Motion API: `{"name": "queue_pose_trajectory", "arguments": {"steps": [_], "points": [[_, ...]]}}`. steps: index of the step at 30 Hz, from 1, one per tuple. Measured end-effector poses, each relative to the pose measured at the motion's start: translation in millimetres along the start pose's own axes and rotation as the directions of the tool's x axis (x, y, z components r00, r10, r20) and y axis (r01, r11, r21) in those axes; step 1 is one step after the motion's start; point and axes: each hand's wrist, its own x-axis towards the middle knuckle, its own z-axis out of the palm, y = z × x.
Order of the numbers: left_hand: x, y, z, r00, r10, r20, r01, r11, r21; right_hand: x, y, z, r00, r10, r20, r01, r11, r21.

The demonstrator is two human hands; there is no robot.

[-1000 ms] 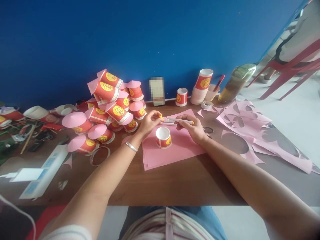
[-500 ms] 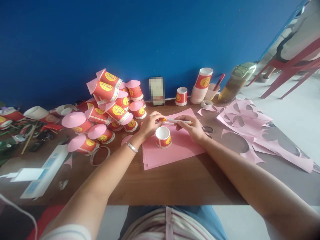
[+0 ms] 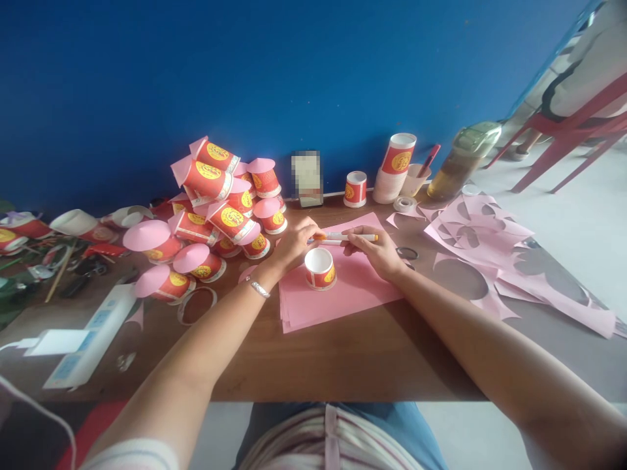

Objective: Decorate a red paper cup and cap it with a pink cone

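Both hands hold a white marker [image 3: 349, 237] with orange ends, level above a stack of pink paper sheets [image 3: 343, 294]. My left hand [image 3: 294, 243] pinches the marker's left orange end, where the cap sits. My right hand [image 3: 377, 251] grips the barrel at the right. A short red and yellow paper cup [image 3: 320, 268] stands upright on the pink paper just below both hands, its white inside showing.
A heap of red cups with pink paper lids [image 3: 215, 209] lies at the left. Cut pink scraps [image 3: 490, 248] spread at the right. At the back stand a cup stack [image 3: 396, 166], a small cup [image 3: 355, 188], tape [image 3: 404, 203] and a bottle [image 3: 463, 160]. A power strip [image 3: 83, 339] lies front left.
My left hand has brought the orange cap up to the marker's left end, closing the small gap seen earlier. My right hand and the cup have hardly moved.
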Motion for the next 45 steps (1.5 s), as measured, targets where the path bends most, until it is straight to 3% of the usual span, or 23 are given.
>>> {"name": "queue_pose_trajectory", "arguments": {"steps": [11,14,16,19,23,24,26,28,31,33,39,42,45], "points": [[4,2,-1.1,1.0,0.025,0.018,-0.023,0.996,-0.081,2,3,4,0.999,0.039,0.025,-0.04,0.998,0.047],[5,-1,-0.4,0.997,-0.036,0.061,0.043,0.993,-0.113,2,3,3,0.998,0.032,0.046,-0.029,0.998,-0.051],[4,-4,-0.2,0.991,-0.067,0.117,0.083,0.987,-0.138,3,3,-1,0.997,-0.015,0.072,0.031,0.974,-0.227],[1,-8,-4.9,0.985,-0.054,0.163,0.072,0.992,-0.102,5,4,-11,0.96,-0.172,0.222,0.27,0.783,-0.56],[-15,-10,-25.7,0.992,-0.08,0.098,0.08,0.997,0.003,7,7,-26,0.836,-0.263,0.483,0.548,0.333,-0.767],[-21,-10,-32.5,0.993,-0.091,0.082,0.089,0.996,0.026,7,7,-29,0.809,-0.247,0.534,0.584,0.22,-0.782],[-33,-8,-45.0,0.991,-0.113,0.072,0.108,0.992,0.071,7,7,-33,0.802,-0.237,0.548,0.574,0.052,-0.817],[-45,-6,-53.8,0.984,-0.155,0.089,0.145,0.983,0.112,7,7,-34,0.819,-0.265,0.51,0.522,-0.028,-0.853],[-61,-2,-58.9,0.975,-0.184,0.123,0.165,0.975,0.152,4,8,-31,0.823,-0.336,0.458,0.485,-0.005,-0.875],[-70,1,-60.0,0.973,-0.183,0.139,0.153,0.968,0.201,0,8,-26,0.805,-0.344,0.483,0.529,0.049,-0.847],[-94,14,-72.3,0.967,-0.208,0.149,0.135,0.909,0.394,-12,6,-11,0.747,-0.215,0.629,0.657,0.097,-0.748],[-106,20,-81.0,0.966,-0.216,0.144,0.131,0.884,0.449,-13,6,-8,0.75,-0.174,0.638,0.657,0.081,-0.75],[-117,22,-85.8,0.964,-0.231,0.133,0.141,0.865,0.481,-12,5,-9,0.781,-0.153,0.605,0.618,0.048,-0.785]]}}
